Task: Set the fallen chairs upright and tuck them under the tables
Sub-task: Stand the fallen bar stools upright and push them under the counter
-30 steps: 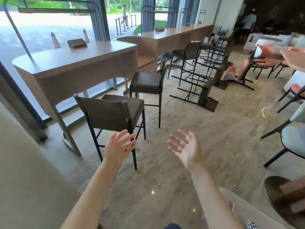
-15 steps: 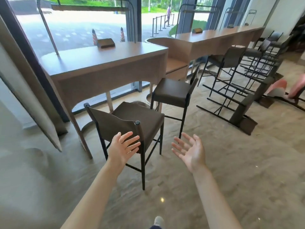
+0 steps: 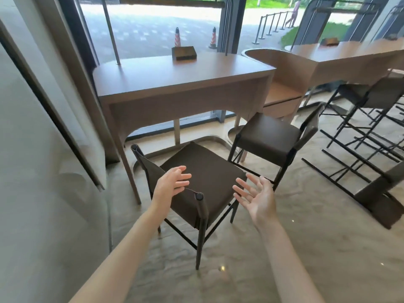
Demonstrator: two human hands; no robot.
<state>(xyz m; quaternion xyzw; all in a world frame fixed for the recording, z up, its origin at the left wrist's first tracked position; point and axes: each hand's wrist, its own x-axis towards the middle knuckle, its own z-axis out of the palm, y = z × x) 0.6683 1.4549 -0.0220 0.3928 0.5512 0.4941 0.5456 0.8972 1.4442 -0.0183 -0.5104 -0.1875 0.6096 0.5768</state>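
A dark brown high chair [image 3: 205,171] stands upright in front of the tall wooden table [image 3: 175,82], its backrest toward me. My left hand [image 3: 171,184] hovers open just over the backrest's top edge. My right hand [image 3: 255,197] is open, palm up, to the right of the seat and holds nothing. A second upright chair [image 3: 269,136] stands to the right, by the table's corner. Fallen chairs [image 3: 369,171] lie on their sides on the floor at the far right, black legs pointing left.
A small wooden box [image 3: 184,52] sits on the table top. A second long table [image 3: 349,55] runs off to the right. A pale wall [image 3: 32,171] closes the left side. Glass windows stand behind the tables.
I have stepped closer to the near chair. Both hands moved forward; the left now reaches over the backrest, the right sits beside the seat. The view tilted further down.
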